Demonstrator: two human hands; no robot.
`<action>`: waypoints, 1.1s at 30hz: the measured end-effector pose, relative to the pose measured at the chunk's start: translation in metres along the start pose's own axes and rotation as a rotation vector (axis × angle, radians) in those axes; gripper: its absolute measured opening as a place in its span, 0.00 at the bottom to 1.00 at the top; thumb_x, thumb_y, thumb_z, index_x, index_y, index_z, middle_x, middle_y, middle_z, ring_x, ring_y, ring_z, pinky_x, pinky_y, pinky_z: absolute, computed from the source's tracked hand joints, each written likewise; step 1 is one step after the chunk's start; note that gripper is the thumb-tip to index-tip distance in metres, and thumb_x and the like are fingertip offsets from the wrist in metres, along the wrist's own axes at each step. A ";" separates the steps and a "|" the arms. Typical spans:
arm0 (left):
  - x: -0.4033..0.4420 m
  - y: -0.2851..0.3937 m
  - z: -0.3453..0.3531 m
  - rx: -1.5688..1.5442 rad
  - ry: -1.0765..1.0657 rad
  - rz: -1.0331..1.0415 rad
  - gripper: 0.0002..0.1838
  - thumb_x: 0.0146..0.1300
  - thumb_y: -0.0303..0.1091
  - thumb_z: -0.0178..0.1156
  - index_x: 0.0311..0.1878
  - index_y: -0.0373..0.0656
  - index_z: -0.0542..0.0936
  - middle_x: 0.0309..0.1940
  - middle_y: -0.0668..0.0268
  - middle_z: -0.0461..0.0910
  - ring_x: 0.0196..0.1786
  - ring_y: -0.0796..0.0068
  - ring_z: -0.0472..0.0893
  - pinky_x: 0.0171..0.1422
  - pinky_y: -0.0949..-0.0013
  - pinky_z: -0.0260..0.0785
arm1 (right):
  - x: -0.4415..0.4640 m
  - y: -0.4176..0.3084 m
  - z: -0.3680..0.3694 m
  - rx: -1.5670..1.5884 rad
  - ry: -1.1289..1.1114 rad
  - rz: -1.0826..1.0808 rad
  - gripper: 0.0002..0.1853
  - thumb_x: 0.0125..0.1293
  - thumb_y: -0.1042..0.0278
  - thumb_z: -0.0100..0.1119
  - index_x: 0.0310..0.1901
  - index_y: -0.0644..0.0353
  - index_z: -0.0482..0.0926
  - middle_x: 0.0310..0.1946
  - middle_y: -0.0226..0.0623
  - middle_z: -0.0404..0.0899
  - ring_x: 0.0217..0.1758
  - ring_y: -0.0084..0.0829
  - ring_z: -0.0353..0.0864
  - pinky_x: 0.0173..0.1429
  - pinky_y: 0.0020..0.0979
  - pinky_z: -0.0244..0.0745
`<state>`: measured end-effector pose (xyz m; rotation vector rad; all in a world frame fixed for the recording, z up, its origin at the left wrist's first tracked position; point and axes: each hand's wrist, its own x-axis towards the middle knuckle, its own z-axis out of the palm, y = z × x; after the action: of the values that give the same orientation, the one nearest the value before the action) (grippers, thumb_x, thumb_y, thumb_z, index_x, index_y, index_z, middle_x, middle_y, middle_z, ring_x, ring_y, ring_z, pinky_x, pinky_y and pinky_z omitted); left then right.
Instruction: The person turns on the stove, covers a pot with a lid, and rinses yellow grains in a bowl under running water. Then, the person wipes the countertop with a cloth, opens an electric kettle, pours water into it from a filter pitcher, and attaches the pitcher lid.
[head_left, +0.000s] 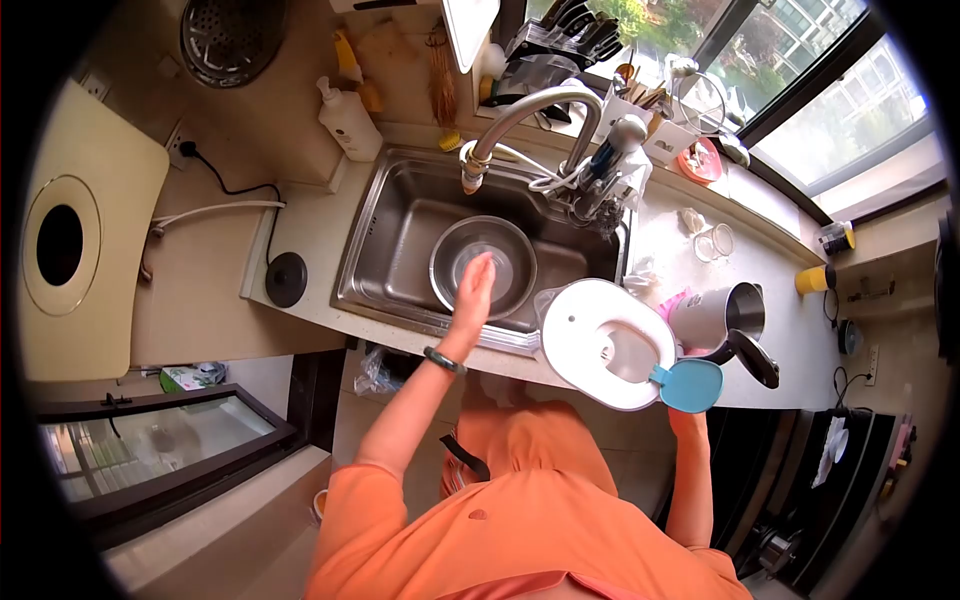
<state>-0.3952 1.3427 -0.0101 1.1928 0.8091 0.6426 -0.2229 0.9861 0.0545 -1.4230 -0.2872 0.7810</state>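
Observation:
My left hand (478,290) is over a round metal basin (440,285) in the sink (375,255). Its fingers are stretched out with nothing held, and a dark band circles the wrist. At the counter's front edge, on the right, is a white oval pitcher (580,345) with a teal flap (692,386) at its near end. My right hand (688,422) grips the pitcher beneath that flap, which hides most of the fingers. The curved tap (515,105) stands behind the basin.
A metal kettle (705,315) with a black handle stands right of the pitcher. A white pump bottle (348,122) stands behind the sink's left side. Farther back are a knife block (550,45) and a utensil holder (625,110). A glass jar (713,243) sits on the right counter.

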 end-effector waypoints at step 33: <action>0.204 -0.264 -0.235 0.277 0.085 -0.622 0.12 0.46 0.17 0.58 0.37 0.30 0.78 0.29 0.60 0.79 0.31 0.67 0.79 0.36 0.63 0.70 | 0.041 0.007 0.069 -0.542 0.197 -0.061 0.10 0.63 0.70 0.56 0.25 0.57 0.69 0.24 0.24 0.65 0.27 0.16 0.64 0.30 0.19 0.60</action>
<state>-0.4684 1.5657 -0.3436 1.0799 1.2988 0.0676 -0.2375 1.0649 0.0485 -1.9762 -0.4073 0.5236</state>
